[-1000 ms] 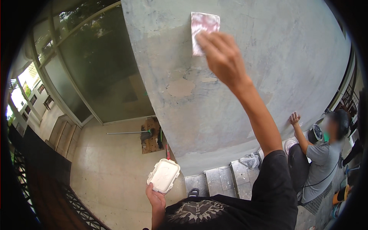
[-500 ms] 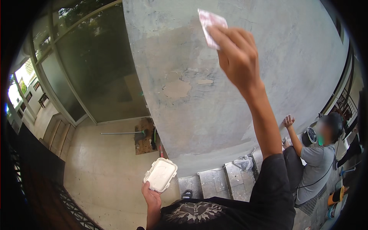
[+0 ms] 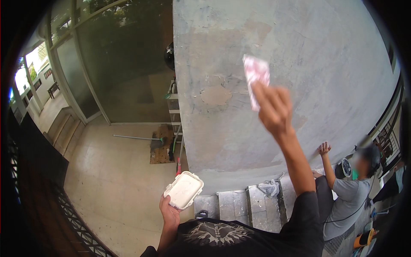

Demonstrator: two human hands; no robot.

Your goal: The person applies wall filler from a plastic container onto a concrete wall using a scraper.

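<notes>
My right hand is raised in front of the grey wall, its fingers closed on a thin pink-and-white rectangular piece. Motion blurs that piece, and I cannot tell whether it touches the wall. Low on the left, my left hand grips the corner of a shallow white rectangular plastic container; its inside looks coated with off-white paste. To the left of the raised hand, a beige patch with ragged edges shows on the wall.
Several grey steps run along the wall's foot, with a crumpled plastic bag on them. At right a person sits with a hand on the wall, beside a dark bucket. A long-handled tool lies at left.
My right hand has come down across the wall with the pink-and-white piece. The whole view has shifted, bringing a ladder into sight beside the wall's edge. My left hand still holds the container.
</notes>
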